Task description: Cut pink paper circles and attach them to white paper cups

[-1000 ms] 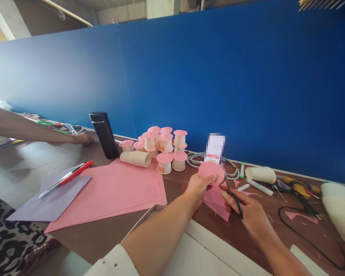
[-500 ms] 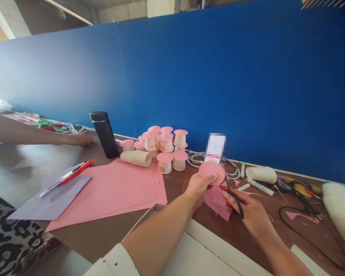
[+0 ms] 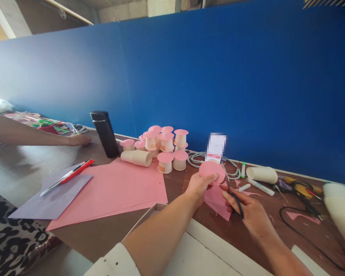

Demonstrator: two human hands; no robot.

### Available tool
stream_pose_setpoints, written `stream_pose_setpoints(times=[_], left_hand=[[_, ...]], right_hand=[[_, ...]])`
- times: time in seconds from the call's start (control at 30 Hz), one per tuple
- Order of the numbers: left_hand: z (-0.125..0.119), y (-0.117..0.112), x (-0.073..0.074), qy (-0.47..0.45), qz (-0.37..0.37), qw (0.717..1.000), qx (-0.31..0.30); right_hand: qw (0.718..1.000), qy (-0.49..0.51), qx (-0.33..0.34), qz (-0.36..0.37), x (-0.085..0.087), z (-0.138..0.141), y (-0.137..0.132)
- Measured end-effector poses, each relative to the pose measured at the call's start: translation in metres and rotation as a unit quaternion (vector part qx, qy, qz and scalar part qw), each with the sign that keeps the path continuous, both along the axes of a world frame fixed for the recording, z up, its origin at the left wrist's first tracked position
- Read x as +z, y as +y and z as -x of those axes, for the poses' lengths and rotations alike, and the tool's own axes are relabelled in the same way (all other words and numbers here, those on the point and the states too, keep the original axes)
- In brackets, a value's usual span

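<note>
My left hand (image 3: 199, 188) grips a pink paper disc (image 3: 211, 171), thumb on its face, with the rim of a paper cup just showing behind its top edge. In my right hand (image 3: 248, 207) is a pair of scissors (image 3: 236, 203) with black handles; the blades point up along the disc's right edge. Beneath both hands lies a pink paper offcut (image 3: 218, 203) on the brown table. To the left stand several paper cups topped with pink discs (image 3: 165, 158), some stacked. A stack of nested plain cups (image 3: 136, 158) lies beside them.
Pink sheets (image 3: 112, 191), a lilac sheet (image 3: 51, 203) and a red cutter knife (image 3: 71, 175) lie left. A black flask (image 3: 105, 134) stands behind; another person's hand (image 3: 79, 140) is farther left. Cables, a glue gun cord and cups (image 3: 340, 211) crowd the right. A white box (image 3: 201, 249) is nearest me.
Almost nothing differs. The other person's hand at the left has shifted very slightly; my hands keep the same hold on the disc and scissors.
</note>
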State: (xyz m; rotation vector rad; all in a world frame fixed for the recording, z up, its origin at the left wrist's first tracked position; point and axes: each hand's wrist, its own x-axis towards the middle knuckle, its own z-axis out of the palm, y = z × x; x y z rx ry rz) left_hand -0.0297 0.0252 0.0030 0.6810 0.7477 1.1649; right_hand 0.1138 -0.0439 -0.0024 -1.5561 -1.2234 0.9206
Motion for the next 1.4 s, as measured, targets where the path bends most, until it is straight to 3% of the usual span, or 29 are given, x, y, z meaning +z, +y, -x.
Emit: stream_pose_setpoints(times=[0.73,1.0,1.4], left_hand=[[-0.002,0.004,-0.006,0.012,0.004,1.000,0.002],[-0.001,0.004,-0.008,0.011,-0.003,1.000,-0.004],[0.000,0.002,-0.003,0.011,0.002,1.000,-0.005]], right_hand=[[1.000,-0.010,-0.017,0.010,0.016,0.008,-0.003],[1.000,0.007,-0.022,0.019,0.008,0.005,-0.001],[1.000,-0.011,-0.021,0.019,0.010,0.004,-0.002]])
